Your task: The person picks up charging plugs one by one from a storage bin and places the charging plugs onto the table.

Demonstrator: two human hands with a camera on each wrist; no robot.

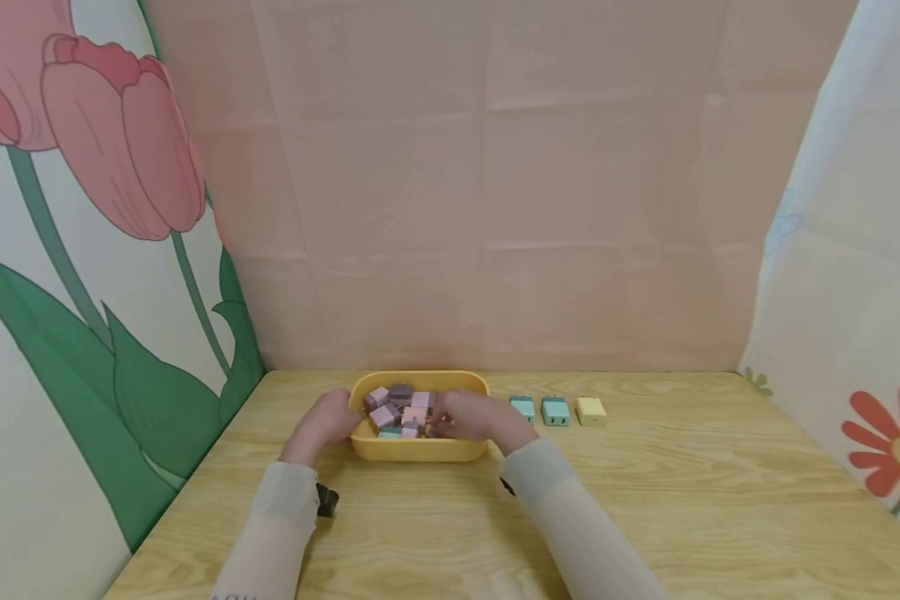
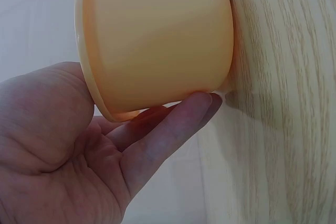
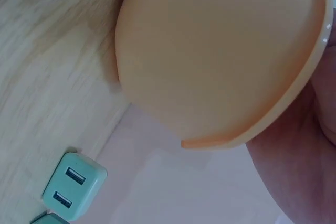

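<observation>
Soft, diffuse light filled the head view, leaving faint shadows on the wooden table beside the sleeves. Both wrist views were dimmer and hazy; in the right one, tiny white glints edged the yellow basin.

The oblong plastic tub is yellow-orange. Its box-shaped chargers are lilac with dark purple, peach, and teal; outside, two cube chargers are turquoise and darker teal, a square charger pale yellow. Brown grain streaks the light-wood worktop; pink tulips pattern a white hanging.
</observation>
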